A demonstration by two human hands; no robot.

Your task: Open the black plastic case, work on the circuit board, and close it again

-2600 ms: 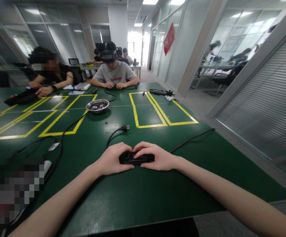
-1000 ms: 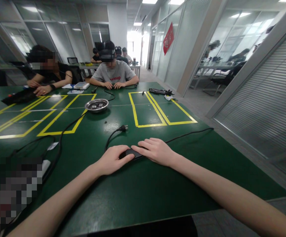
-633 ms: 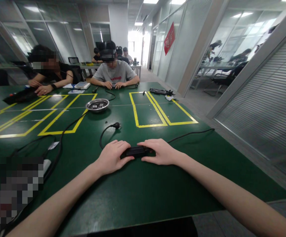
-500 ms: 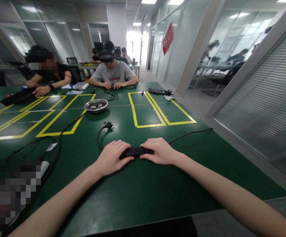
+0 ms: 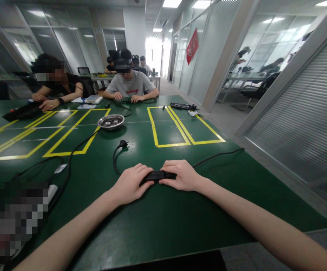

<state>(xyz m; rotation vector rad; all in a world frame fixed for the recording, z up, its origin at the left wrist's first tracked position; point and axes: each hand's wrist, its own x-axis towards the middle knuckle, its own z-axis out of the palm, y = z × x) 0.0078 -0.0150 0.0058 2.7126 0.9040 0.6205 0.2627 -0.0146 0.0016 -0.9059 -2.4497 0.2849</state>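
Observation:
A black power adapter point(image 5: 158, 175) lies crosswise just above the near part of the green table, between my two hands. My left hand point(image 5: 132, 183) is closed on its left end, the thumb below and the fingers over the top. On the right end, my right hand point(image 5: 182, 175) grips it the same way. From the left side a black cord curves up to a mains plug point(image 5: 123, 144) lying on the table. A thin cable point(image 5: 220, 156) runs from behind my right hand to the table's right edge.
A steel bowl point(image 5: 110, 122) with small metal parts stands farther back. Yellow tape rectangles point(image 5: 172, 145) mark the green table point(image 5: 163, 222). A folded black tripod point(image 5: 184, 107) lies at the far edge. Two people sit opposite, hands on black items. A blurred object and cables lie at left.
The view has shifted slightly. My left hand has edged a little to the right along the adapter, so the hands are slightly closer together. Both keep their hold.

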